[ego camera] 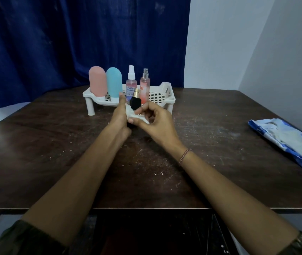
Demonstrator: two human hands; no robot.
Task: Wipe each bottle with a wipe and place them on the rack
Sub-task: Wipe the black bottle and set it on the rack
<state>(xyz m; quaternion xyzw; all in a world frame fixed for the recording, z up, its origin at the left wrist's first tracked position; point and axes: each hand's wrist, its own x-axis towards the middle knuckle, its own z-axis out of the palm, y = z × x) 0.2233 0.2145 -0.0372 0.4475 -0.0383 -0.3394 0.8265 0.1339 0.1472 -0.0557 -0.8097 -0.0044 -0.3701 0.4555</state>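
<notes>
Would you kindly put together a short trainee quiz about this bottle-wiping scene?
1. How many bottles stand on the white rack?
2. True or false: the left hand grips the black bottle while the right hand holds the wipe.
3. Where does the blue wipes packet lie: A) on the rack, B) on the table, to the right, C) on the floor?
Key: 1. four; 2. true; 3. B.
</notes>
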